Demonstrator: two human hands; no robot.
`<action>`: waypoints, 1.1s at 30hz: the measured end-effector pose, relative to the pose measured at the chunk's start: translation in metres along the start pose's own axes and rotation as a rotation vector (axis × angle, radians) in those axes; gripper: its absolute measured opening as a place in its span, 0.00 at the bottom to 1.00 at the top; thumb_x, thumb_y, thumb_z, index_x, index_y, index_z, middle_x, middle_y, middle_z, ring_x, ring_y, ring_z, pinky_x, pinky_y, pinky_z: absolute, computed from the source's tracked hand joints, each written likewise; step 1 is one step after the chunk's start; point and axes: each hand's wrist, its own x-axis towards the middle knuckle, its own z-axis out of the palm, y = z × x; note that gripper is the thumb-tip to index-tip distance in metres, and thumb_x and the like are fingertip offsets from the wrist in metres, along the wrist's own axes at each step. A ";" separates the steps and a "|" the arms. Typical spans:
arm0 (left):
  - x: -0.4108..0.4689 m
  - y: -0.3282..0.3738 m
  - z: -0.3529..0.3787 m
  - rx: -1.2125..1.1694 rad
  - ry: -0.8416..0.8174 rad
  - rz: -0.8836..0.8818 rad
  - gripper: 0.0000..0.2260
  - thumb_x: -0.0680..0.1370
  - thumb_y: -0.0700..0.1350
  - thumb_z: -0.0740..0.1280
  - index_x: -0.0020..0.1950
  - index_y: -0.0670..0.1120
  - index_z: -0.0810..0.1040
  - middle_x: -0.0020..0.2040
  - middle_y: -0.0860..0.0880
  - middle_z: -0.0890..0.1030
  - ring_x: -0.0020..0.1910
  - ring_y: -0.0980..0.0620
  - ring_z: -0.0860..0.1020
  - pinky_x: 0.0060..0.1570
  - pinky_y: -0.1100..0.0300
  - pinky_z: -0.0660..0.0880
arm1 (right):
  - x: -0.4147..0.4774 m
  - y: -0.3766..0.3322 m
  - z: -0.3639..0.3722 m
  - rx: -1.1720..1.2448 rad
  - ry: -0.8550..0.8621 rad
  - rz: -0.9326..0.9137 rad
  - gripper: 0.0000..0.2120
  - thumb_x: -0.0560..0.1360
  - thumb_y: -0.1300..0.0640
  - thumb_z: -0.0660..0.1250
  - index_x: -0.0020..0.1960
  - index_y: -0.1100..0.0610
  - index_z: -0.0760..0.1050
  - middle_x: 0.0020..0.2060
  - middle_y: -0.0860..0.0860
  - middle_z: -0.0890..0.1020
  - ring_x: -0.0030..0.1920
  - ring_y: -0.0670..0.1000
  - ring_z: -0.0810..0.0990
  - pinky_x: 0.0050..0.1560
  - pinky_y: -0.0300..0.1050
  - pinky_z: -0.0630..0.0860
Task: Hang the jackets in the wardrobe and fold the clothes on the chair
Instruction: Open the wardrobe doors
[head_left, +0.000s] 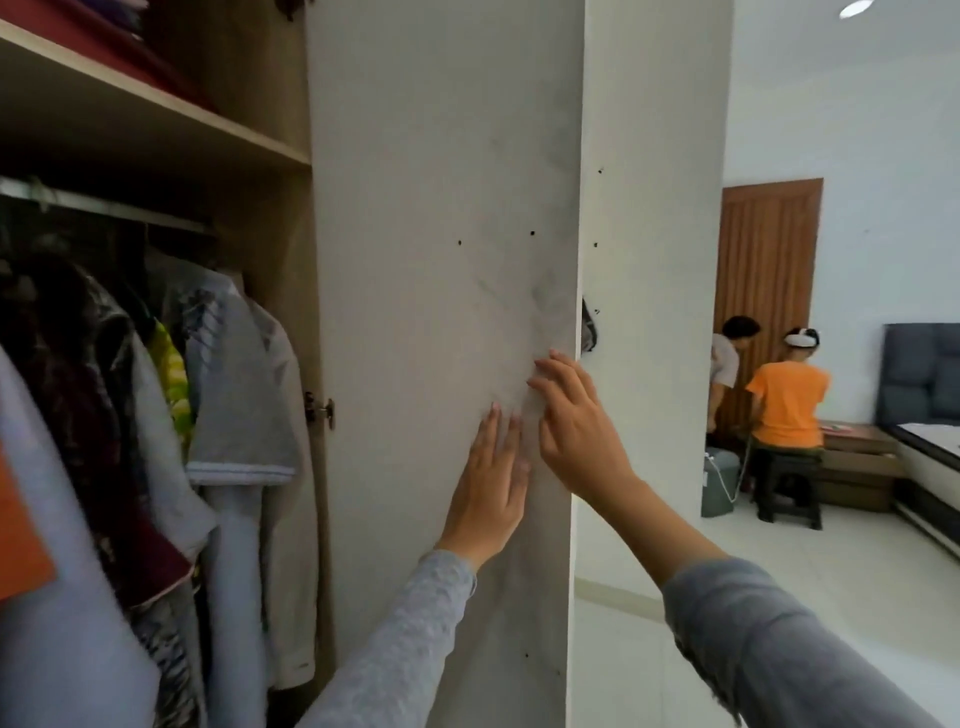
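I am reaching my left arm (395, 649) and right arm (727, 597) forward and upward. I am holding my left hand (493, 483) flat, with its fingers straight, close together and pointing up. I am holding my right hand (576, 421) just beside it and slightly higher, palm forward, with its fingers extended and a little spread.

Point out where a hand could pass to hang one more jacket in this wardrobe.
Only a narrow gap is free, between the grey-and-white shirt and the wardrobe's side panel by the hinge. Left of that shirt, the clothes hang packed along the rail.
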 end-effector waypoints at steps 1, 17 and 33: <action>0.009 -0.002 0.006 0.007 -0.004 0.013 0.24 0.81 0.56 0.43 0.76 0.55 0.39 0.76 0.54 0.37 0.76 0.58 0.38 0.75 0.55 0.46 | 0.000 0.009 0.002 -0.046 -0.010 0.003 0.19 0.70 0.66 0.57 0.58 0.68 0.76 0.61 0.62 0.75 0.68 0.56 0.62 0.70 0.51 0.60; 0.113 -0.083 0.030 0.158 0.011 -0.096 0.26 0.81 0.52 0.48 0.77 0.50 0.44 0.74 0.52 0.36 0.75 0.54 0.37 0.73 0.45 0.42 | 0.014 0.103 0.082 -0.343 -0.231 0.077 0.28 0.72 0.63 0.64 0.72 0.61 0.64 0.74 0.57 0.61 0.75 0.58 0.55 0.71 0.48 0.53; 0.114 -0.113 0.045 0.336 0.158 0.031 0.26 0.81 0.53 0.49 0.77 0.48 0.51 0.77 0.47 0.49 0.76 0.50 0.48 0.72 0.45 0.50 | 0.008 0.106 0.121 -0.317 -0.054 0.086 0.31 0.74 0.57 0.57 0.75 0.60 0.55 0.76 0.58 0.54 0.76 0.55 0.42 0.76 0.51 0.43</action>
